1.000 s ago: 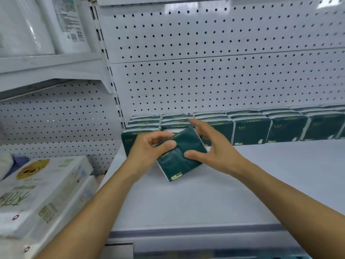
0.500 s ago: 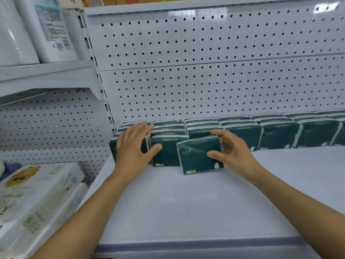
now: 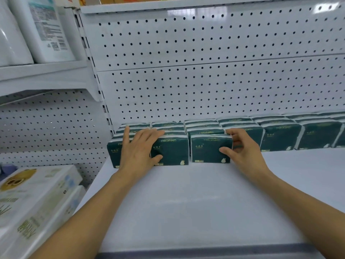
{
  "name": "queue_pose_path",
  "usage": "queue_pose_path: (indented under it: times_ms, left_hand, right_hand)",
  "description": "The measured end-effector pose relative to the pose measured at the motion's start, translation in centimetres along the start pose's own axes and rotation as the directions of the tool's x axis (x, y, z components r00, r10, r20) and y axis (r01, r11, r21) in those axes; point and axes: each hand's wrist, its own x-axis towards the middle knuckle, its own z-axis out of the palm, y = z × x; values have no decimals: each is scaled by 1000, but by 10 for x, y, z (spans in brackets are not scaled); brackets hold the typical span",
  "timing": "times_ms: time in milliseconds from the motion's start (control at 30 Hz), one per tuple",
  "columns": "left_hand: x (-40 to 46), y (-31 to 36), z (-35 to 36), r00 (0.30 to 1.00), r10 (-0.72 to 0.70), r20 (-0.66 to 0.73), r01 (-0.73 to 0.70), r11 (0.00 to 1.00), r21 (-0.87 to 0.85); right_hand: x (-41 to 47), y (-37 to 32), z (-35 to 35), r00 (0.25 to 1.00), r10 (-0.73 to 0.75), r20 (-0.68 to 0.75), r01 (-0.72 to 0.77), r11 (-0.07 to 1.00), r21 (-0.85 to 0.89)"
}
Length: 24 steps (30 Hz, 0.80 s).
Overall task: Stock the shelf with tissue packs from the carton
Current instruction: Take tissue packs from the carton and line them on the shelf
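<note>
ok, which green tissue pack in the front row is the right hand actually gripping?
The third pack from the left: the right hand pinches its right end. The left hand lies flat across the first two packs.

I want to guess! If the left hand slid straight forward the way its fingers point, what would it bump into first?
Probably the white pegboard wall: the left hand lies flat over the green tissue packs, fingers aimed backward.
</note>
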Motion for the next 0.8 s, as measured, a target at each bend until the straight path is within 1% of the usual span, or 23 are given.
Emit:
queue_pose_path:
  times_ms: [100, 200, 433, 500, 600, 667, 800]
  left_hand:
    - [-2, -1, 3, 1000, 8, 4, -8, 1000, -10]
    - [-1, 1, 5, 1000, 12, 23, -11, 1000, -13]
    - [1, 7, 2, 997, -13, 72, 12, 1000, 13]
    - [1, 10, -2, 995, -26, 95, 25, 1000, 9]
    - [0, 15, -10, 988, -56, 142, 61, 998, -29]
    - [-5, 21, -18, 989, -71, 129, 80, 994, -68]
    - [-35, 31, -40, 999, -48, 18, 51, 976, -211]
  right_hand:
    - [0, 0, 4, 999, -15, -29, 14, 1000, -19]
    - [1, -2, 10, 994, -81, -75, 69, 985, -159]
    - [0, -12, 16, 994, -89, -64, 60, 932, -359]
    - [-1, -17, 15, 994, -91, -54, 54, 870, -489]
    - [-5, -27, 16, 993, -109, -41, 50, 717, -695]
    - [-15, -37, 20, 982, -185, -40, 95, 664, -742]
    - [-52, -58, 39, 913, -409, 15, 297, 636, -713]
